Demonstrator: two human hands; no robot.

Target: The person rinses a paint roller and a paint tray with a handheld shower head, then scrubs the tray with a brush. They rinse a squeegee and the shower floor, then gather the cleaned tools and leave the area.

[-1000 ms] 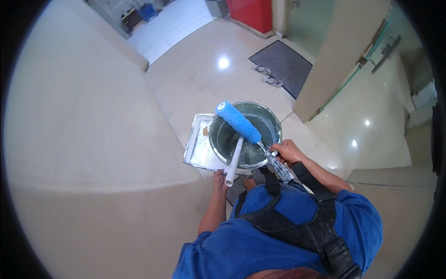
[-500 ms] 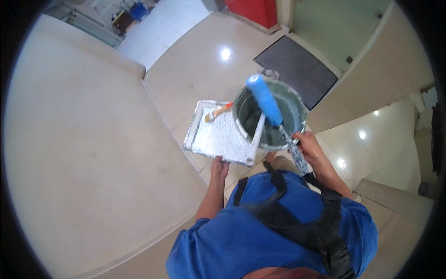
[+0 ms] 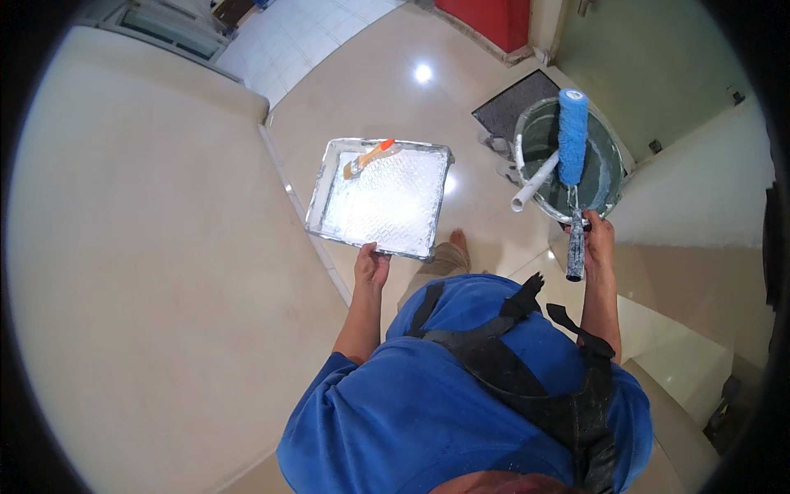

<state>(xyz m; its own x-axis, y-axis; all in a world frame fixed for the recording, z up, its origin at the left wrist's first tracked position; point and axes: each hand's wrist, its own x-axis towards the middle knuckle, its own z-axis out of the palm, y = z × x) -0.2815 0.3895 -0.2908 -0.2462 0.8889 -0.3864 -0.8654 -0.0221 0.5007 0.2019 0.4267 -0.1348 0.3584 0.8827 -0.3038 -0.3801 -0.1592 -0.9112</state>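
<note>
My left hand (image 3: 373,264) grips the near edge of a paint tray (image 3: 319,198), thumb on top. White paint covers its ribbed inside. A paintbrush (image 3: 369,160) with a wooden handle and orange tip lies in the tray's far part. To the right, my right hand (image 3: 599,236) is closed at the near rim of a dark green paint-smeared bucket (image 3: 611,169). A paint roller (image 3: 573,140) with a fluffy blue sleeve rests across the bucket, its speckled handle against my right fingers. A white tube (image 3: 535,183) sticks out over the bucket's left rim.
A pale wall (image 3: 156,247) runs along my left. Beyond the bucket lie a dark doormat (image 3: 514,105) and a greenish glass door (image 3: 650,74). A red block (image 3: 485,23) stands at the back. My bare foot (image 3: 460,240) shows on the glossy tiles.
The bucket with the roller has moved right and away from the tray, in my right hand. The tray's right side, hidden before, now shows. The tray has shifted slightly left and farther off.
</note>
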